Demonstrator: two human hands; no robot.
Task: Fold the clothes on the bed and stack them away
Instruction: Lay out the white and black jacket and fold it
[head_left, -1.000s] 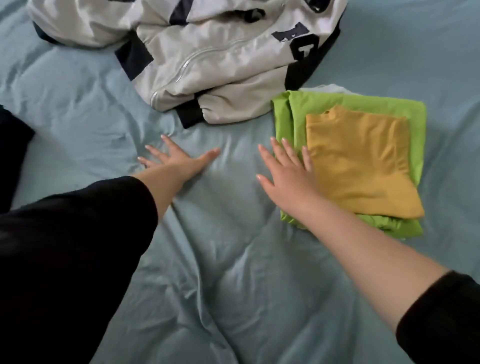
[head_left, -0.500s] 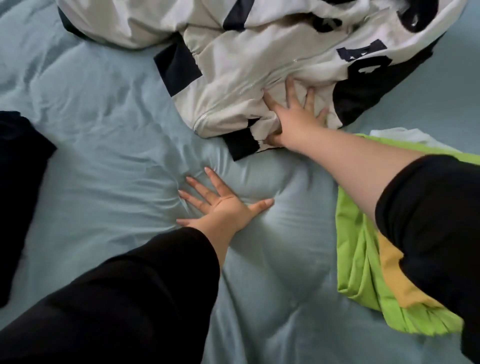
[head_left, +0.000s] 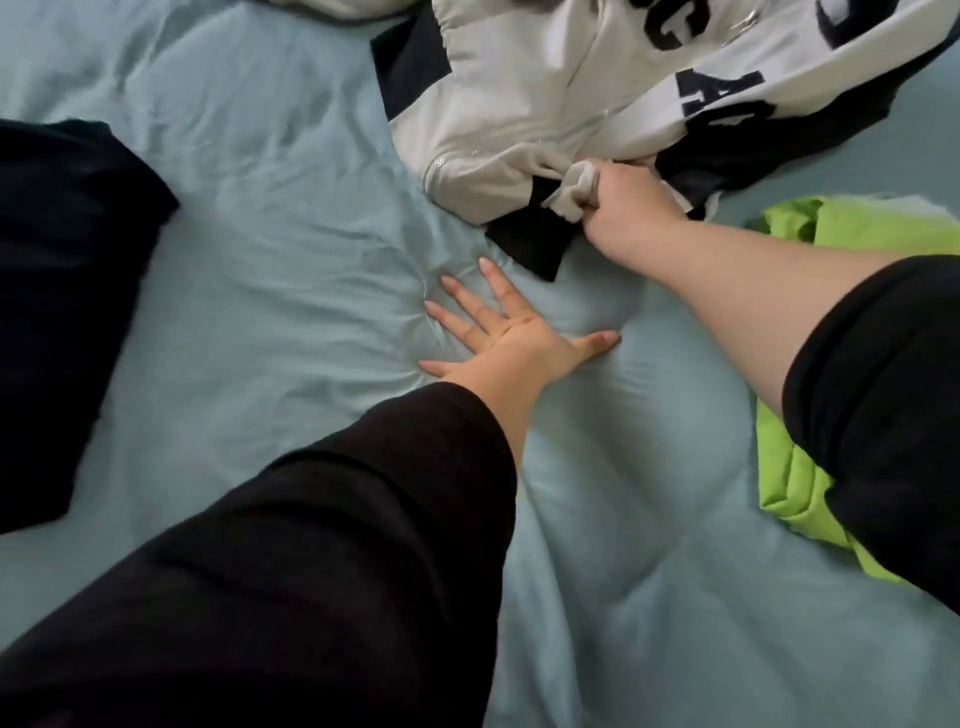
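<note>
Jacket, far edge of bed: right hand now grips its bunched hem, where half a second ago it lay flat. Left hand spread flat on bed. Black garment at left edge, green stack at right edge, partly behind right sleeve.

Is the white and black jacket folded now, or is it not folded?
Not folded. The jacket lies crumpled in a loose heap on the bed, and the right hand grips a bunch of its fabric.
</note>
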